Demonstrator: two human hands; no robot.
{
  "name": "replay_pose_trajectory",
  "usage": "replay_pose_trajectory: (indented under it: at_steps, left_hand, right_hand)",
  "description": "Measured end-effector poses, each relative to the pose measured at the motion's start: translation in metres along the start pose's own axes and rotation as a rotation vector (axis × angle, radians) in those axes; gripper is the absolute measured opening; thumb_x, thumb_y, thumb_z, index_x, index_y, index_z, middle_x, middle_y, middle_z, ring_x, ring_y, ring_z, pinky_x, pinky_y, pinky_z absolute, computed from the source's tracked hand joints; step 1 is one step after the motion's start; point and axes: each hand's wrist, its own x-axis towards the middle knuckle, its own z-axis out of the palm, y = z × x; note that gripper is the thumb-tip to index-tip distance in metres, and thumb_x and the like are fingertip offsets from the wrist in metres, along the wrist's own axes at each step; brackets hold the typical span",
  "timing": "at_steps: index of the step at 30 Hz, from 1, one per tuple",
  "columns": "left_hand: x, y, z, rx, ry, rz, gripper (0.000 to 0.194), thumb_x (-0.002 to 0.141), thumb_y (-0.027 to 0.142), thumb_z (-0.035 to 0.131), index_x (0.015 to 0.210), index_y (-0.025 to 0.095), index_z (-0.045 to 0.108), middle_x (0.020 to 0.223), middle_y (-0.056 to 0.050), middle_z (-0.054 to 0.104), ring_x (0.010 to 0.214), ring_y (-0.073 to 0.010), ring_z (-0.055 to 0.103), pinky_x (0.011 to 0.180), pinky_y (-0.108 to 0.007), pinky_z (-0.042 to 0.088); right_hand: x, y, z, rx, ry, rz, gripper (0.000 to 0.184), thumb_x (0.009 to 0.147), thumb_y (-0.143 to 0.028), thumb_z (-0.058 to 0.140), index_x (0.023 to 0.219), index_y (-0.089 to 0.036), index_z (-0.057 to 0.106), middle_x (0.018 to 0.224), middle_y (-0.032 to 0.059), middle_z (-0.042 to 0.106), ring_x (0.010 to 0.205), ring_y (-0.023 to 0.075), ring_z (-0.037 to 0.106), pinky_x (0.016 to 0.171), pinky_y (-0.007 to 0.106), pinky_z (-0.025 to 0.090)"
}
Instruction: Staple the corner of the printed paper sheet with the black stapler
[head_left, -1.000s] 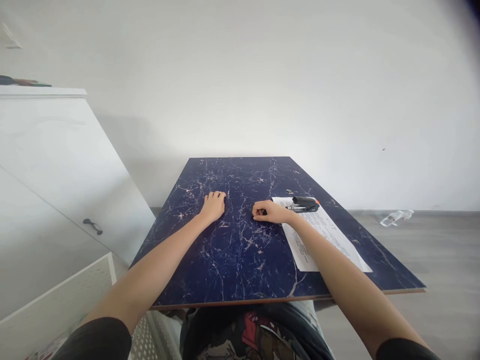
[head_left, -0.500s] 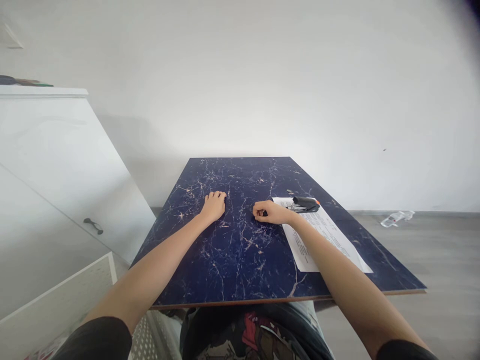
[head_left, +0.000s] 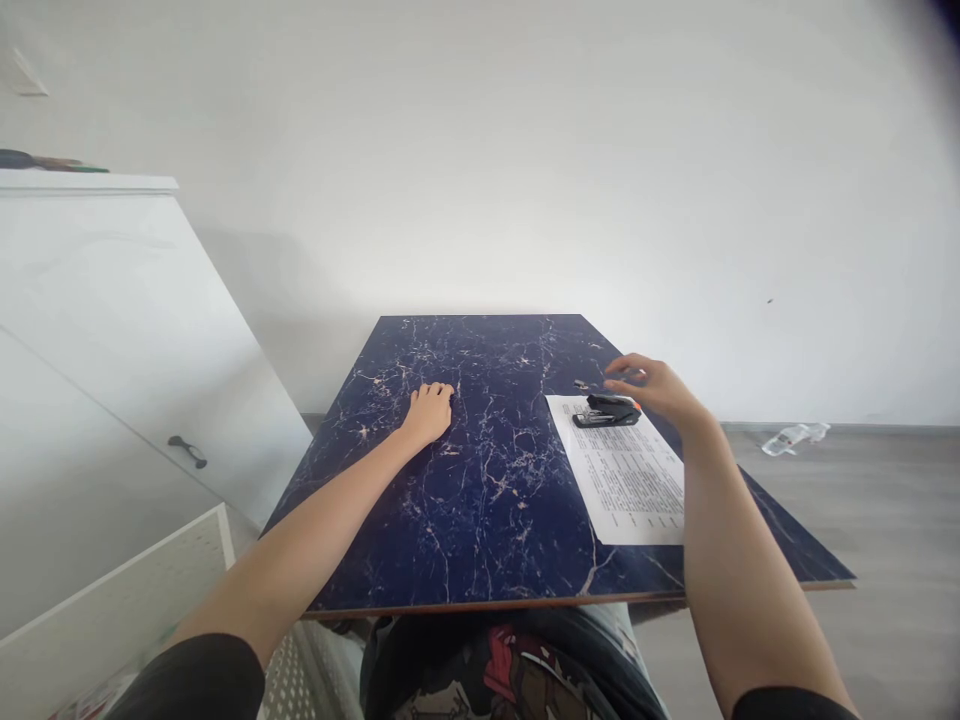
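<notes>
My left hand (head_left: 429, 411) rests on the dark blue marbled tabletop (head_left: 465, 500), its fingers loosely curled and nothing in it. My right hand (head_left: 651, 387) hovers just above and behind a black stapler with an orange tip (head_left: 606, 409), fingers spread and holding nothing. The stapler lies on the top end of a printed sheet of paper (head_left: 626, 475) at the table's right side. A small metal bit (head_left: 580, 384) lies on the table just beyond the stapler.
A white cabinet (head_left: 112, 340) with a dark handle (head_left: 186, 451) stands to the left, a white perforated panel (head_left: 120, 600) below it. A clear plastic bottle (head_left: 793, 435) lies on the grey floor at the right. A white wall is behind the table.
My right hand has lifted off the middle of the table, moved right and opened over the stapler. My left hand has stayed put.
</notes>
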Motion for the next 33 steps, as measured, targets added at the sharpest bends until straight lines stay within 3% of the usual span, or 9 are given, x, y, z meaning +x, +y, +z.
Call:
replay_pose_trajectory:
  at_steps: [4, 6, 14, 19, 26, 30, 33]
  left_hand:
    - [0.000, 0.000, 0.000, -0.023, 0.008, -0.002, 0.039, 0.101, 0.020, 0.038, 0.134, 0.020, 0.057, 0.137, -0.015, 0.057, 0.126, -0.0324, 0.048, 0.108, -0.050, 0.038]
    - [-0.001, 0.000, 0.000, -0.027, 0.008, 0.000, 0.039, 0.101, 0.020, 0.038, 0.135, 0.020, 0.057, 0.137, -0.015, 0.057, 0.127, -0.0323, 0.048, 0.108, -0.050, 0.037]
    - [0.000, -0.001, 0.001, -0.018, 0.012, 0.007, 0.039, 0.101, 0.020, 0.039, 0.134, 0.019, 0.057, 0.137, -0.016, 0.058, 0.126, -0.0329, 0.049, 0.108, -0.050, 0.038]
    - [0.001, -0.002, 0.002, -0.009, 0.004, -0.003, 0.039, 0.100, 0.019, 0.039, 0.135, 0.020, 0.057, 0.137, -0.015, 0.057, 0.125, -0.0318, 0.049, 0.108, -0.049, 0.038]
    - [0.001, -0.002, 0.001, -0.041, 0.026, -0.001, 0.038, 0.099, 0.019, 0.042, 0.132, 0.020, 0.061, 0.135, -0.014, 0.061, 0.124, -0.0323, 0.051, 0.108, -0.050, 0.040]
    - [0.011, -0.019, -0.006, -0.164, 0.013, -0.058, 0.033, 0.100, 0.023, 0.043, 0.118, 0.026, 0.070, 0.128, -0.008, 0.069, 0.122, -0.0310, 0.057, 0.106, -0.052, 0.044]
    - [0.020, -0.039, -0.009, -0.364, 0.006, -0.081, 0.032, 0.097, 0.019, 0.045, 0.107, 0.027, 0.074, 0.123, -0.001, 0.074, 0.120, -0.0246, 0.063, 0.110, -0.045, 0.045]
  right_hand:
    - [-0.009, 0.029, -0.012, -0.060, -0.364, 0.143, 0.046, 0.081, -0.054, 0.074, 0.118, -0.026, 0.073, 0.119, 0.0124, 0.073, 0.108, 0.0348, 0.068, 0.090, 0.050, 0.055]
    - [-0.010, 0.035, -0.012, -0.126, -0.459, 0.141, 0.046, 0.078, -0.049, 0.075, 0.120, -0.028, 0.073, 0.117, 0.0107, 0.074, 0.105, 0.0350, 0.069, 0.089, 0.050, 0.056]
    - [-0.006, 0.043, -0.005, -0.159, -0.437, 0.119, 0.043, 0.073, -0.038, 0.073, 0.115, -0.029, 0.078, 0.115, 0.0110, 0.076, 0.105, 0.0378, 0.069, 0.090, 0.053, 0.055]
    - [0.001, 0.017, 0.011, -0.094, -0.537, 0.041, 0.044, 0.079, -0.037, 0.071, 0.121, -0.029, 0.077, 0.117, 0.0104, 0.076, 0.104, 0.0356, 0.070, 0.086, 0.050, 0.057]
    - [0.014, -0.040, 0.068, 0.081, -0.599, -0.122, 0.043, 0.082, -0.032, 0.073, 0.124, -0.029, 0.076, 0.118, 0.0082, 0.076, 0.101, 0.0317, 0.071, 0.087, 0.048, 0.057]
    - [0.013, -0.065, 0.099, 0.186, -0.609, -0.201, 0.048, 0.087, -0.036, 0.070, 0.135, -0.030, 0.069, 0.127, 0.0068, 0.073, 0.109, 0.0293, 0.068, 0.092, 0.046, 0.055]
    - [0.011, -0.076, 0.125, 0.221, -0.551, -0.246, 0.052, 0.089, -0.038, 0.070, 0.141, -0.031, 0.065, 0.132, 0.0071, 0.071, 0.111, 0.0285, 0.067, 0.094, 0.045, 0.054]
